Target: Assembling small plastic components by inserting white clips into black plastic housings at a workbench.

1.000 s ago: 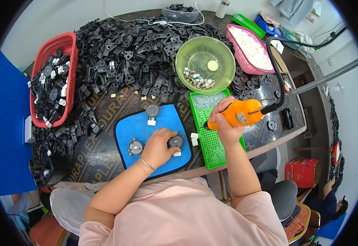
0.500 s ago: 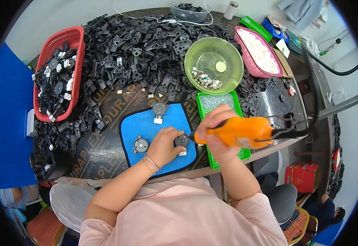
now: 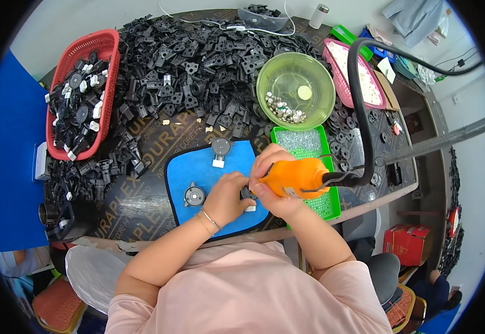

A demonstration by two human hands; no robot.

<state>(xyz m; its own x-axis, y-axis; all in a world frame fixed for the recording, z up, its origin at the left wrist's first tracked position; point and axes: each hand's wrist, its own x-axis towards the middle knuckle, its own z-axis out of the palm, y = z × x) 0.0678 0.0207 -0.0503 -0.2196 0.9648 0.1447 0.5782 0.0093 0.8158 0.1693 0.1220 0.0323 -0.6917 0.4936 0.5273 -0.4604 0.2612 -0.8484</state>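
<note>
My right hand [image 3: 273,186] is wrapped round an orange electric screwdriver [image 3: 298,177], its tip hidden behind my fingers. Close against it, my left hand [image 3: 226,197] grips a black round plastic part with a white end [image 3: 248,204] on the blue mat [image 3: 198,167]. Most of that part is covered by my hands. Two similar black parts lie on the mat: one with a white tab [image 3: 220,150] at the top, another with a grey disc [image 3: 194,195] to the left of my left hand.
Behind the mat spreads a heap of black plastic parts [image 3: 198,72]. A red basket [image 3: 53,111] of assembled pieces stands left. A green tray [image 3: 323,147] of small screws, an olive colander [image 3: 323,72] and a pink basket [image 3: 345,94] sit right. The screwdriver's thick black cable [image 3: 359,89] arches over the table.
My right hand has brought the orange screwdriver left and tilted it more upright over the part under my left hand. The cable has swung left with it.
</note>
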